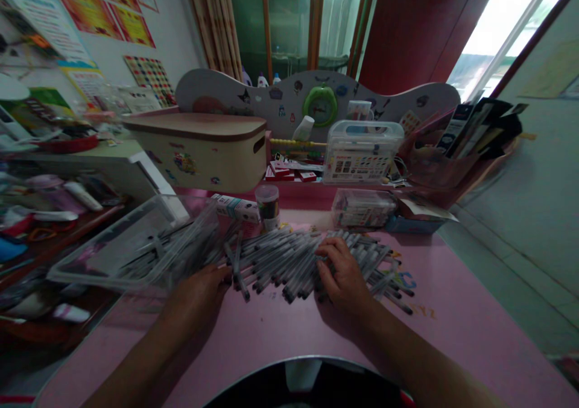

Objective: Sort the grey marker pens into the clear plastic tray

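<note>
A heap of several grey pens [280,260] lies spread across the pink desk [452,329]. My right hand [341,275] rests palm down on the right half of the heap, fingers bent over the pens. My left hand [199,296] is at the left end of the heap, its fingers curled round the tips of a few pens. A clear plastic box [136,245] lies tilted at the left with more pens spilling from it, just above my left hand.
Behind the heap stand a small round jar [268,206], a flat carton [235,208], a clear case [362,208] and a larger clear carry case [363,152]. A cream wooden box [199,149] sits at the back left. A cluttered shelf [54,215] borders the left.
</note>
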### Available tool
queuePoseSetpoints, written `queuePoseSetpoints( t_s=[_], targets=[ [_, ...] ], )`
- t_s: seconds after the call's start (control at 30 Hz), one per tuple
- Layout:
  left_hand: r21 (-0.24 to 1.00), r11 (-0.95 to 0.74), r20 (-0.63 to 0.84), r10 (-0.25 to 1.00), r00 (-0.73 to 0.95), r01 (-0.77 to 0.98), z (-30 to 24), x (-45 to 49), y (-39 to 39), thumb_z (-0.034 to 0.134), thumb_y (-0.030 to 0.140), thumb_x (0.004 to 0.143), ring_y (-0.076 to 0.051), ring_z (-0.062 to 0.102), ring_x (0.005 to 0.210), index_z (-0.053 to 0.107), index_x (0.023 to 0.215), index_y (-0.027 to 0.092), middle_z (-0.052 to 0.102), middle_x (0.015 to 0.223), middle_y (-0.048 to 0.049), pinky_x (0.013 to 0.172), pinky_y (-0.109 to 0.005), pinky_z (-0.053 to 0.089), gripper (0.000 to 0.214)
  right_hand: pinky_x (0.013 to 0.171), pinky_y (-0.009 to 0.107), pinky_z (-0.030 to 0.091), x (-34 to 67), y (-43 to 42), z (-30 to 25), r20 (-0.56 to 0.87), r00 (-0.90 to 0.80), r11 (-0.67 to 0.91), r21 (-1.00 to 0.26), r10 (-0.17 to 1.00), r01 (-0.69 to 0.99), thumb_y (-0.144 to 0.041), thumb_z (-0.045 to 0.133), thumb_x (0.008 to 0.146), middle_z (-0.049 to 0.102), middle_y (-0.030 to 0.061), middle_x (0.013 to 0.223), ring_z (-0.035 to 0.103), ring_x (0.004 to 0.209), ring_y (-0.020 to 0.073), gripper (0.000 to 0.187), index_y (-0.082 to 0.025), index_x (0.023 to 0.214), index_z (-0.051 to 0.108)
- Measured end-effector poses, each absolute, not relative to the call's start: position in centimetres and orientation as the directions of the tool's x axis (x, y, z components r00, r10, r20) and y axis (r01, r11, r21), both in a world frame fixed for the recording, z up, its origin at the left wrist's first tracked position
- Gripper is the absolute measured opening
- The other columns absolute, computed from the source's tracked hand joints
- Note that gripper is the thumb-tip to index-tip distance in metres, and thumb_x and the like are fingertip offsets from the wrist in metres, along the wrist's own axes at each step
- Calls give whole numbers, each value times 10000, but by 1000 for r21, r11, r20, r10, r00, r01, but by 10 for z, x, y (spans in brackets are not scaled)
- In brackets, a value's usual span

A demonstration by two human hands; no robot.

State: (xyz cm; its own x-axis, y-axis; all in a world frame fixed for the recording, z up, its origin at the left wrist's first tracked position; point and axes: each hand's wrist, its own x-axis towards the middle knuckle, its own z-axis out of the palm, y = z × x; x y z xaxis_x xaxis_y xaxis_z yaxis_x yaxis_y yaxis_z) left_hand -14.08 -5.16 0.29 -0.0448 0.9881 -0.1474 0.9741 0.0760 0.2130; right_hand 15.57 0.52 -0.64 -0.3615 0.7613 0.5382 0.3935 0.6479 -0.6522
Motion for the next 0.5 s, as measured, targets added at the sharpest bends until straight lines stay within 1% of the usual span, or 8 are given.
queuePoseSetpoints(
  t_s=[0.1, 0.23, 0.33, 0.43, 0.5],
  targets=[
    [226, 36, -164, 986, 2, 973, 2, -144, -52, 454, 170, 843, -230, 656, 902, 702, 944, 234, 693, 969, -74, 767, -320, 450, 275, 869, 381, 461, 156, 5, -7, 544, -359, 651, -652, 759, 388, -50, 493, 867, 515, 85, 1046, 531, 975, 219, 213, -186, 1014, 564],
    [238, 2, -165, 986, 38, 971, -4, -149, -54, 457, 170, 846, -233, 661, 911, 701, 897, 205, 699, 961, -91, 810, -331, 466, 252, 873, 384, 466, 156, 4, -7, 550, -376, 665, -633, 746, 395, -48, 496, 865, 514, 88, 1053, 529, 983, 219, 223, -187, 1027, 562],
    [281, -16, -131, 990, 55, 960, -11, -152, -54, 448, 168, 850, -245, 661, 999, 694, 967, 209, 702, 1070, -99, 877, -353, 475, 275, 877, 388, 469, 157, 4, -7, 565, -376, 679, -614, 735, 403, -45, 499, 862, 514, 89, 1059, 526, 990, 221, 232, -188, 1034, 561],
    [351, -93, -94, 987, 134, 932, -15, -154, -53, 438, 173, 860, -243, 632, 1120, 673, 1085, 237, 664, 1229, -89, 948, -359, 470, 332, 876, 390, 475, 157, 2, -6, 584, -389, 701, -588, 713, 403, -50, 497, 864, 513, 92, 1069, 526, 1001, 225, 244, -191, 1053, 559],
    [338, -109, -88, 985, 147, 935, -16, -155, -51, 432, 173, 861, -248, 633, 1127, 666, 1125, 251, 651, 1259, -85, 943, -366, 482, 361, 873, 388, 480, 157, 2, -4, 596, -396, 716, -569, 698, 405, -51, 496, 865, 513, 94, 1072, 526, 1006, 226, 250, -191, 1063, 557]
  ],
)
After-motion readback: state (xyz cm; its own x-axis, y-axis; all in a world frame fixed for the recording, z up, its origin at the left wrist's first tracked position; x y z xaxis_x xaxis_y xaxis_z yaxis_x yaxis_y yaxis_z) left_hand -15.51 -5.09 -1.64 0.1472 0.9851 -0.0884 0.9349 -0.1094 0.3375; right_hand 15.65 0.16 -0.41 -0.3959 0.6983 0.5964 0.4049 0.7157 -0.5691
